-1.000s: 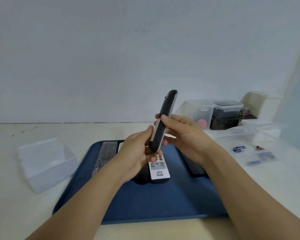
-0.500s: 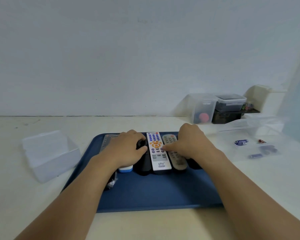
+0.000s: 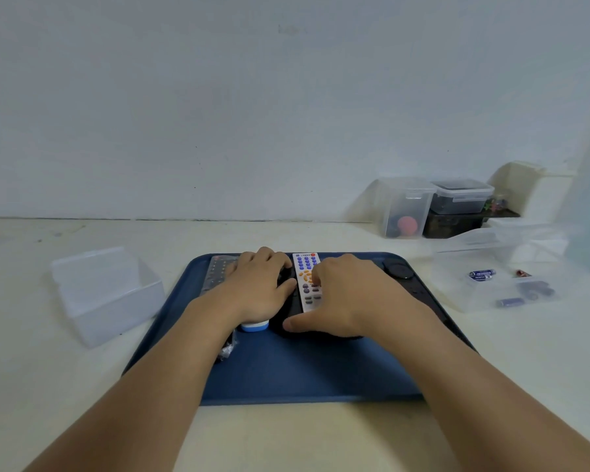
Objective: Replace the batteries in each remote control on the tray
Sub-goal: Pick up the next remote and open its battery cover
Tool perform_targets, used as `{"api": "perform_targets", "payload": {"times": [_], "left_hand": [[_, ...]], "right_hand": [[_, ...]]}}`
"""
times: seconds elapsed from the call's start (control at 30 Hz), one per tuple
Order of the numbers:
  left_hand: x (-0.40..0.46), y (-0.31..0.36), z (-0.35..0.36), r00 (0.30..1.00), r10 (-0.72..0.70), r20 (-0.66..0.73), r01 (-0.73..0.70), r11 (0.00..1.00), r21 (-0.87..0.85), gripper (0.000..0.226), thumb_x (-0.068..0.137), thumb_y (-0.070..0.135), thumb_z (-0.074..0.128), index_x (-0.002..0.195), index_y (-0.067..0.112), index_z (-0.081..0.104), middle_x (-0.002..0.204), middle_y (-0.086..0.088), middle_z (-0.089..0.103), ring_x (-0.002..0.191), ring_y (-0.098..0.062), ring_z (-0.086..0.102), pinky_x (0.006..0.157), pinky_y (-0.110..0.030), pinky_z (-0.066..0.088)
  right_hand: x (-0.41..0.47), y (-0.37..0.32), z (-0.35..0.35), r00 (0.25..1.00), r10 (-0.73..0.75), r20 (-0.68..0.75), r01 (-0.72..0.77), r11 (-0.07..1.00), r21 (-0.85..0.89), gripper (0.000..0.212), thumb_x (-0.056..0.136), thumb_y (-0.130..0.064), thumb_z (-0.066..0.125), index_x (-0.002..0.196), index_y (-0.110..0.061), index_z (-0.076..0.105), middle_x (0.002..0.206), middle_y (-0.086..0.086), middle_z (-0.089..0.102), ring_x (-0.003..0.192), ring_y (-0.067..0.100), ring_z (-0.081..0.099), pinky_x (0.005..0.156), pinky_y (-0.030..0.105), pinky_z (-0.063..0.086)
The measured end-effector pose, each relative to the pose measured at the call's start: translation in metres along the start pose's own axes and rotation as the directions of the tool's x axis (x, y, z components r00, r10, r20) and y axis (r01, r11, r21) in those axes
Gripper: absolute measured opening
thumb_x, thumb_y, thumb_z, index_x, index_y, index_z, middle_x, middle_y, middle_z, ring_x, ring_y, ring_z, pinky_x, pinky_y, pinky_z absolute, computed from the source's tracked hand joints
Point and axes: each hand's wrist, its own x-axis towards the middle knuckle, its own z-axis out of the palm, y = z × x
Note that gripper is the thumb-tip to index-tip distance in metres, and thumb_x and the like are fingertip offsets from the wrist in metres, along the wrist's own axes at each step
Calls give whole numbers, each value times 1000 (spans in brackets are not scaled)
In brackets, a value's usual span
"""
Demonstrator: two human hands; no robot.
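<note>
Head view: both hands down on the remotes lined up on the blue tray [image 3: 286,376].
Left hand [image 3: 259,287]: palm down, fingers curled over a black remote [image 3: 286,281]; grasp or just resting, cannot tell.
Right hand [image 3: 348,294]: lying over the white remote [image 3: 307,284], fingertips on its buttons, thumb stretched toward the near end; grip not clear.
Other remotes: a grey one in a clear wrap [image 3: 218,274] at the far left, a white-and-blue end [image 3: 254,326] poking from under the left wrist, a black one [image 3: 419,294] at the right.
Progress: every visible remote is face up and no battery cover is off; how many are done, cannot tell.
Batteries: loose cells [image 3: 481,274] in the clear tray [image 3: 457,267] just right of the blue tray.
Room: near half of the blue tray bare; empty clear box [image 3: 103,294] just left; storage tubs [image 3: 406,209] far right by the wall.
</note>
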Motion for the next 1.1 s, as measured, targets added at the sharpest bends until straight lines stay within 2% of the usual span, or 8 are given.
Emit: {"api": "perform_targets", "payload": {"times": [0.17,0.53,0.67,0.77,0.83,0.87,0.93,1.1], "left_hand": [[-1,1,0,1000,-5,-7,5,1000,1,40,102,44,45,138,27,46,144,1,41,135,-27,33,111,-42,31],[-1,2,-1,1000,-12,7,11,1000,28,43,104,44,40,146,37,40,148,2,36,139,-27,28,112,-43,25],[0,0,1,1000,-4,-4,4,1000,13,43,103,42,42,145,31,43,143,0,42,136,-27,33,108,-42,29],[7,0,-2,962,-99,-253,27,962,-272,33,104,28,40,130,18,58,129,-4,57,123,-26,50,95,-32,40],[7,6,-17,895,-330,-300,4,679,-734,29,104,20,36,109,15,65,110,-6,66,108,-28,61,79,-26,47],[4,9,-27,911,-374,-171,-23,368,-929,32,104,24,37,102,12,66,102,-10,68,100,-31,65,72,-28,52],[-4,12,-43,991,-101,86,71,-141,-988,54,101,46,36,109,4,69,107,-20,71,88,-36,71,60,-34,59],[-18,11,-48,807,581,103,326,-293,-899,65,90,44,59,139,0,57,136,-30,58,101,-39,71,76,-40,62]], "right_hand": [[0,8,-6,997,60,38,-65,986,151,58,61,-54,79,104,-19,65,83,-5,62,75,15,64,66,31,57],[1,8,-2,997,68,48,-76,982,172,20,77,-20,64,72,-11,47,68,3,54,49,19,56,41,27,43],[7,30,-19,984,169,56,-163,730,663,25,79,-24,67,73,1,65,56,2,56,45,16,54,48,23,48],[8,51,-33,985,137,102,-136,276,951,17,89,-21,65,92,-5,70,72,7,57,57,15,54,50,25,50],[8,61,-36,991,-6,135,-134,73,988,29,90,-21,65,112,-2,68,82,8,60,58,15,56,42,21,46],[9,63,-34,991,-62,121,-118,54,992,32,88,-23,67,114,-4,67,81,5,61,58,14,55,39,18,42],[13,66,-29,993,-97,72,-72,10,997,34,80,-26,70,108,-6,68,76,1,62,53,12,50,36,14,33],[26,68,-19,992,121,30,-6,-190,982,48,69,-26,78,112,-10,62,77,-3,60,51,5,40,38,12,28]]}}
